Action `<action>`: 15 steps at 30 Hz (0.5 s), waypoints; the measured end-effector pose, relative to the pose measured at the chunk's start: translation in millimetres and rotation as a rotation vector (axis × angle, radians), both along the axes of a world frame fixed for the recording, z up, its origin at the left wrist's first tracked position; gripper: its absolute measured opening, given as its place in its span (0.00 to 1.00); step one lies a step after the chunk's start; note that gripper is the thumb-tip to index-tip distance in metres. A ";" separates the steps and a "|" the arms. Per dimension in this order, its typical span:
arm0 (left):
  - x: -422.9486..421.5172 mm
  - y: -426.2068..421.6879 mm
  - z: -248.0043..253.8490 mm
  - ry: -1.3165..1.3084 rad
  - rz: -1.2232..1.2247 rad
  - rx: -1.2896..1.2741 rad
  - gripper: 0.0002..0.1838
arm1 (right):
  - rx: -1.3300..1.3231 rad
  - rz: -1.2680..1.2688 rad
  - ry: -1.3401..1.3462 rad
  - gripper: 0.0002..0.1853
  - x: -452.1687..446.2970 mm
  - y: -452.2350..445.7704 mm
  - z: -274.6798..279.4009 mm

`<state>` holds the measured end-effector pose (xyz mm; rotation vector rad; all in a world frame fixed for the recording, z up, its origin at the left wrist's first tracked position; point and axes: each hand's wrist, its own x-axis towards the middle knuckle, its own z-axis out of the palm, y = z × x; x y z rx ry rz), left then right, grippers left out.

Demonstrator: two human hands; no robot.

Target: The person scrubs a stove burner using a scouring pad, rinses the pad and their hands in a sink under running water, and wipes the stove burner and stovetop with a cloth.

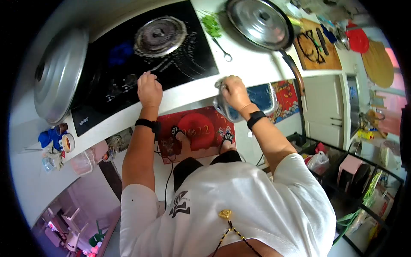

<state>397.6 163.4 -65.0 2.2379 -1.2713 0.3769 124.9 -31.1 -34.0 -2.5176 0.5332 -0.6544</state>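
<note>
My left hand (150,89) is at the front edge of the black glass cooktop (115,64), its fingers curled; whatever they hold, if anything, is hidden. Wet streaks and drops mark the glass around the round burner (160,36). Over the white counter's front edge, my right hand (235,92) is closed on a greyish, crumpled cloth-like thing (220,88). Just below that hand, a clear plastic bag or liner (227,112) hangs by an open drawer or bin with a dark blue inside (260,97).
A lidded pan (262,23) stands on the counter, its handle (294,73) jutting past the edge. Scissors (222,50) and green herbs (211,24) lie beside it. A large metal lid (62,77) leans at the left. A cutting board (317,45) holds knives.
</note>
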 end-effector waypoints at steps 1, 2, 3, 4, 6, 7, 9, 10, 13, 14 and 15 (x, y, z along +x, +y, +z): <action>-16.7 -6.0 5.5 0.040 0.012 -0.034 0.09 | 0.214 -0.135 0.039 0.08 -20.8 -3.1 -1.6; -37.3 -11.7 10.7 0.082 0.027 -0.064 0.09 | 0.430 -0.267 0.078 0.09 -42.8 -7.8 -3.4; -64.6 -18.4 13.3 0.088 -0.003 -0.118 0.10 | 0.665 -0.310 0.018 0.15 -60.3 -13.1 -7.6; -90.2 -25.4 9.9 0.105 -0.058 -0.166 0.10 | 0.894 -0.394 0.056 0.15 -68.9 -18.8 1.1; -147.7 -38.6 4.4 0.291 -0.064 -0.172 0.10 | 1.250 -0.423 -0.184 0.13 -83.8 -23.3 -6.2; -177.9 -48.0 6.0 0.384 -0.054 -0.223 0.09 | 1.298 -0.431 -0.199 0.13 -89.8 -27.2 -4.7; -230.1 -62.9 6.3 0.507 -0.036 -0.279 0.08 | 1.373 -0.413 -0.151 0.14 -104.6 -38.0 -24.8; -247.8 -68.3 4.9 0.536 -0.029 -0.285 0.07 | 1.420 -0.416 -0.125 0.13 -109.4 -43.7 -30.0; -278.1 -74.9 8.2 0.570 -0.039 -0.201 0.08 | 0.811 0.064 -0.326 0.12 -126.5 -76.7 -121.5; -284.0 -77.1 9.1 0.582 -0.045 -0.152 0.08 | 0.600 0.202 -0.398 0.12 -130.8 -79.9 -122.1; -289.0 -78.9 13.2 0.573 -0.058 -0.170 0.07 | 1.091 -0.052 -0.317 0.11 -135.4 -71.7 -71.8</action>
